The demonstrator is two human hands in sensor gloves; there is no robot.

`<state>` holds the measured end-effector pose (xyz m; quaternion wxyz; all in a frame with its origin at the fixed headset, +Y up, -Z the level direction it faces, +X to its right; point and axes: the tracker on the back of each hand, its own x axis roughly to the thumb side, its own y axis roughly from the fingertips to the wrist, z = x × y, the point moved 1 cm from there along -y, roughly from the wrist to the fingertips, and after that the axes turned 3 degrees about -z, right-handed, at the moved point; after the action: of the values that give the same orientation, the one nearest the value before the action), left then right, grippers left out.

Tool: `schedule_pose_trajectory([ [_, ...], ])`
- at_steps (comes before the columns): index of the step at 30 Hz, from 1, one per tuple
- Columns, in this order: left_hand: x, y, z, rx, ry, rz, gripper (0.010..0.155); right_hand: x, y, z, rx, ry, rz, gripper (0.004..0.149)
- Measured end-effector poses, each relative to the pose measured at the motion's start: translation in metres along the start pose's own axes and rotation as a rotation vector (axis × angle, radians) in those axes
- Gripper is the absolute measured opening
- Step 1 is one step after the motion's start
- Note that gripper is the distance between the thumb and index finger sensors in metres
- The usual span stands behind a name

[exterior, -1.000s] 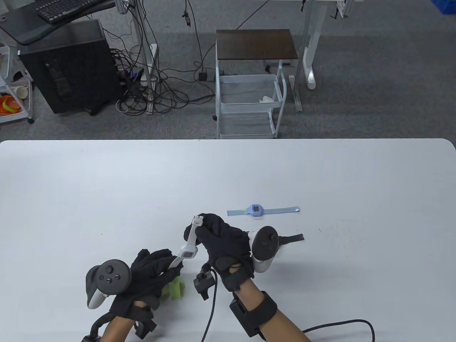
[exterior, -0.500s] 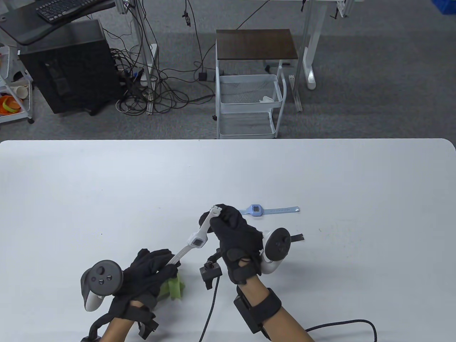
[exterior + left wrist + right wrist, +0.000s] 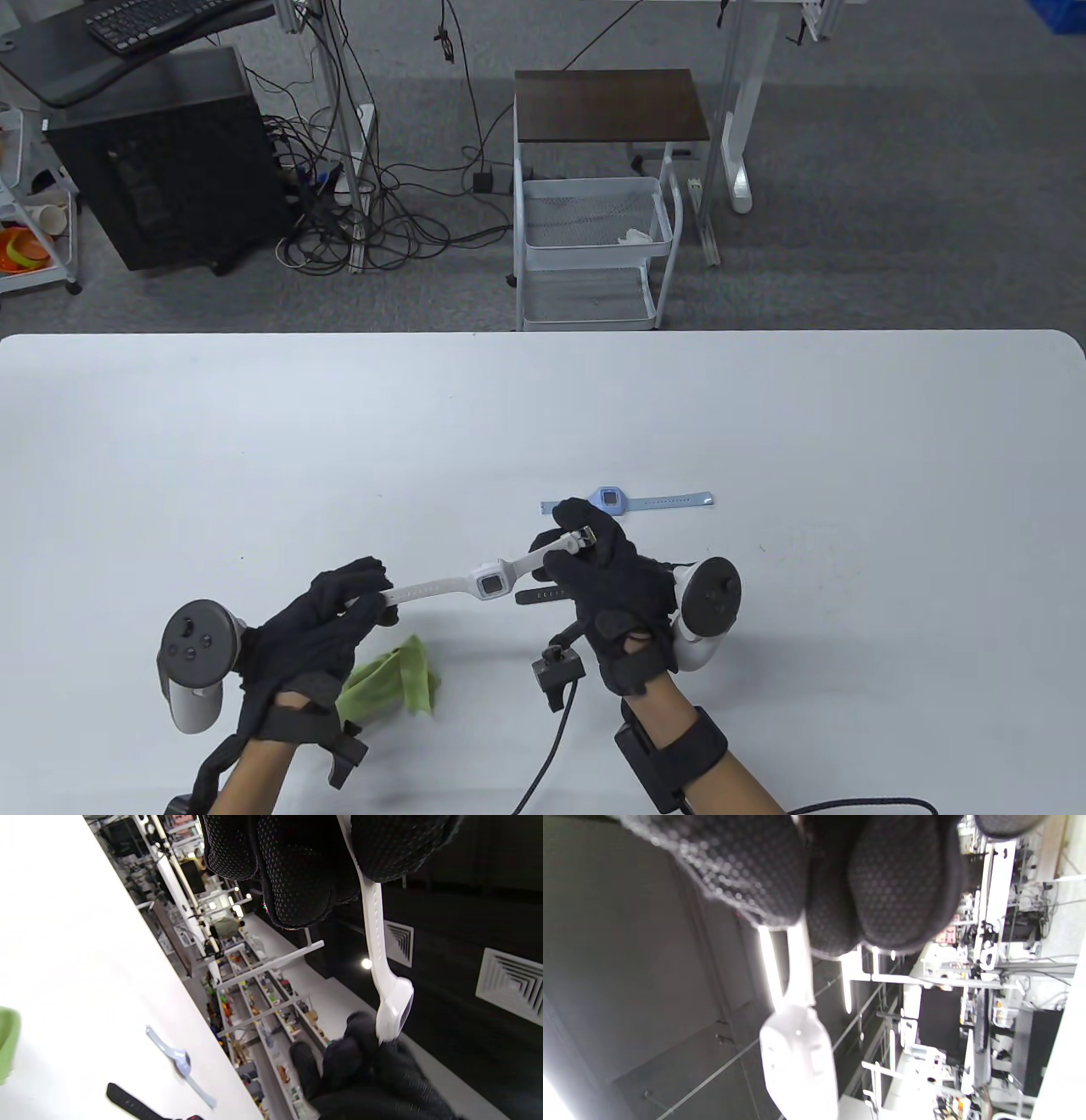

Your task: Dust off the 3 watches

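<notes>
Lowered level since before, the white watch (image 3: 489,585) stretches above the white table (image 3: 764,424), its strap ends pinched by left hand (image 3: 327,620) and right hand (image 3: 607,577).

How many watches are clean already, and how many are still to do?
Nothing proves any watch is clean yet. Both hands, left hand and right hand, hold the white watch stretched out. The green cloth lies on the table. The blue watch and black watch wait there.

Beyond the far edge of the white bench (image 3: 764,407), on grey carpet, stand a white wire trolley (image 3: 594,255) with a dark brown top, a black computer tower (image 3: 161,161) beside tangled cables (image 3: 365,221), and a keyboard (image 3: 144,21) on a dark shelf.
</notes>
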<state>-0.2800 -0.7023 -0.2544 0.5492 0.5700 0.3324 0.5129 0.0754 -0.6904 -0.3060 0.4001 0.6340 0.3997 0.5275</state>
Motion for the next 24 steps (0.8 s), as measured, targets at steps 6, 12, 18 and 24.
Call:
schedule_pose_trajectory([
  [6, 0.01, -0.007, -0.017, 0.007, 0.067, -0.034, 0.045, -0.015, 0.016, -0.002, 0.084, 0.051, -0.001, 0.038],
  [12, 0.018, -0.013, -0.029, 0.076, 0.067, -0.019, 0.045, -0.036, 0.03, -0.019, 0.261, 0.15, -0.096, 0.04],
  [18, 0.037, -0.021, -0.024, 0.123, 0.004, 0.035, 0.045, -0.05, 0.048, -0.058, 0.483, 0.271, -0.134, 0.041],
  [24, 0.058, -0.03, -0.012, 0.102, -0.112, 0.094, 0.045, -0.047, 0.058, -0.092, 0.597, 0.387, -0.078, 0.04],
])
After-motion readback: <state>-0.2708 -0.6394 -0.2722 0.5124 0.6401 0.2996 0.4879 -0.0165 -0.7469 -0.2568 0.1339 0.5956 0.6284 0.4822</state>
